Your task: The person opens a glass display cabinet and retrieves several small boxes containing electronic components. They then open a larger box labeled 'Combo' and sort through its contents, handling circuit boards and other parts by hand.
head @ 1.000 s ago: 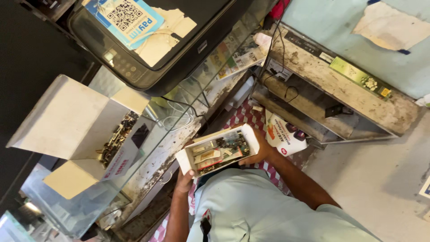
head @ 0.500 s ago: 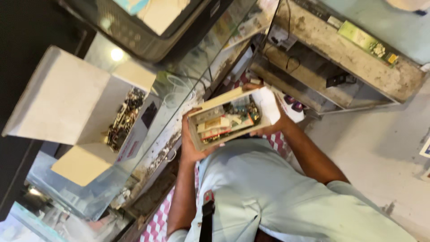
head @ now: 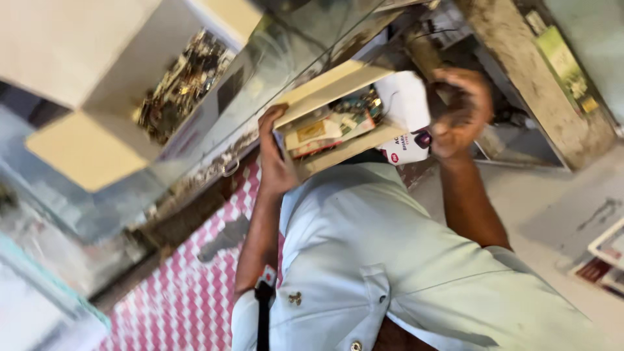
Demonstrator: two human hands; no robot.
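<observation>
Left hand (head: 276, 159) grips the left end of the shallow tray of small parts (head: 335, 127), fingers clamped on its rim. Right hand (head: 458, 114) looks closed on the tray's far right end, though blur hides the fingers. White box (head: 149, 78) sits left on the glass bench (head: 260, 84).

left hand (head: 276, 156) gripping, right hand (head: 460, 114) curled

Your shallow cream cardboard box (head: 338, 123) holds green and yellow parts; pale blue shirt (head: 390, 260); pink-and-white checked cloth (head: 188, 292); white cardboard carton (head: 97, 58), gold-dark bits.
</observation>
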